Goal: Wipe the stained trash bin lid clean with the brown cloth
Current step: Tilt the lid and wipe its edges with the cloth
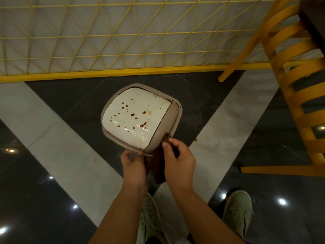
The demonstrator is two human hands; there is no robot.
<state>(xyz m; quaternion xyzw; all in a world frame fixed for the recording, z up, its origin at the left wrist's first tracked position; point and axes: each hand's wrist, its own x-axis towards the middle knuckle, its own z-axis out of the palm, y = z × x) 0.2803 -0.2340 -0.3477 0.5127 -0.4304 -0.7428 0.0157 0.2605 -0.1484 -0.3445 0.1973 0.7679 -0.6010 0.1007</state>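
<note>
Dark tiled floor (52,199). Centre frame, the stained trash bin lid (137,117), left hand (134,164) gripping its near rim, right hand (177,162) pinching the brown cloth (159,170) there. One-handed, the lid could slip while wiping.

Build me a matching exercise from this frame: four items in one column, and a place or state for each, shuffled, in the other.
Items:
1. trash bin lid
2. brown cloth
3. wooden chair
4. pale shoes

Places or states:
A. at the right edge, yellow slats
B. spotted with brown stains
C. on the floor at the bottom of the view
D. held between the left hand and right hand at the lid's near rim

Pairs: 1-B, 2-D, 3-A, 4-C
</note>
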